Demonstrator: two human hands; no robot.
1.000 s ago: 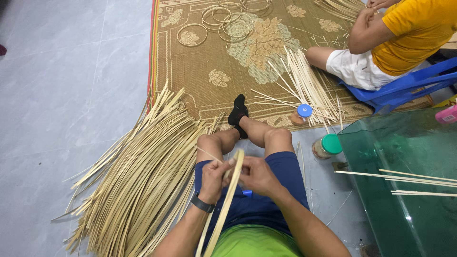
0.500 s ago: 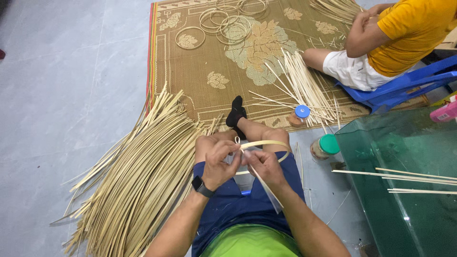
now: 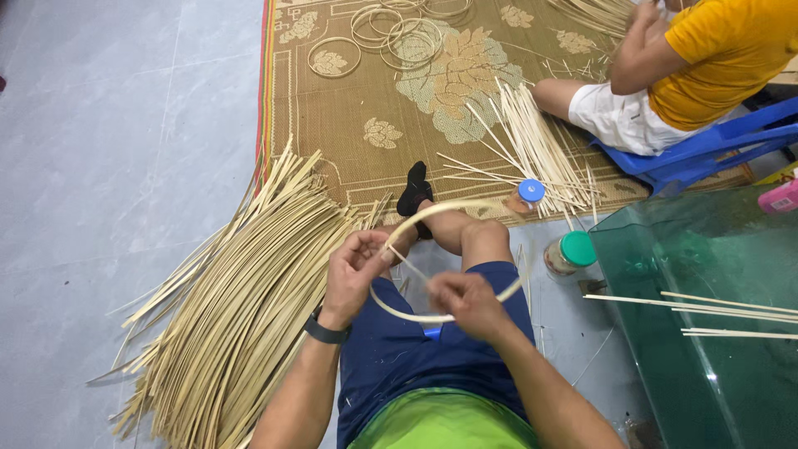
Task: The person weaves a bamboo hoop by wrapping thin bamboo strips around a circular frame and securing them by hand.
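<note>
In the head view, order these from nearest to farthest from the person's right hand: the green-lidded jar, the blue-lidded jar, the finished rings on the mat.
From the right hand:
1. The green-lidded jar, on the floor just to its right.
2. The blue-lidded jar, further up, at the mat's edge.
3. The finished rings, far up at the top of the mat.

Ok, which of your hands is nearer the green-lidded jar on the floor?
Right. The right hand pinches the bamboo hoop just left of the green-lidded jar; the left hand grips the hoop's far side, beside the strip pile.
</note>
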